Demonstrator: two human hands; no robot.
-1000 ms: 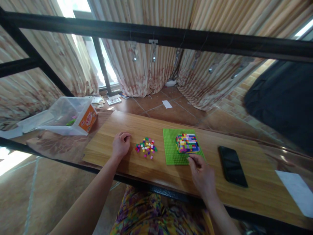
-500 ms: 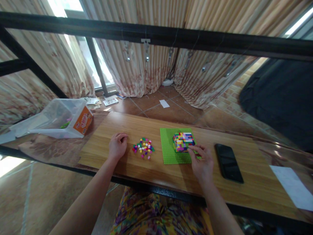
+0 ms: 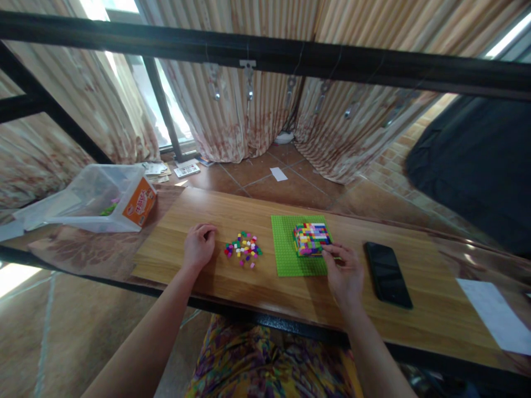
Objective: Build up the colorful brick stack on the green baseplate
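A block of stacked multicoloured toy bricks (image 3: 311, 240) stands on a green studded baseplate (image 3: 284, 260). At its front right corner is my right hand (image 3: 344, 270), thumb and index finger pinched against the bricks. Whatever lies between those fingertips is too small to make out. My left hand (image 3: 199, 246) rests on the wooden board, fingers loosely curled in and nothing visible in them. Just right of it lies a scattered heap of small loose bricks (image 3: 244, 247) in several colours.
A black phone (image 3: 389, 275) lies right of the baseplate, and a white paper sheet (image 3: 493, 312) farther right. At the left end stands a clear plastic bin (image 3: 99, 221) with an orange label. A black metal bar (image 3: 265, 52) crosses above the board's far side.
My right hand's fingers have shifted slightly at the corner of the brick block, showing more of its front. My left hand stays in place. The view has tilted a little.
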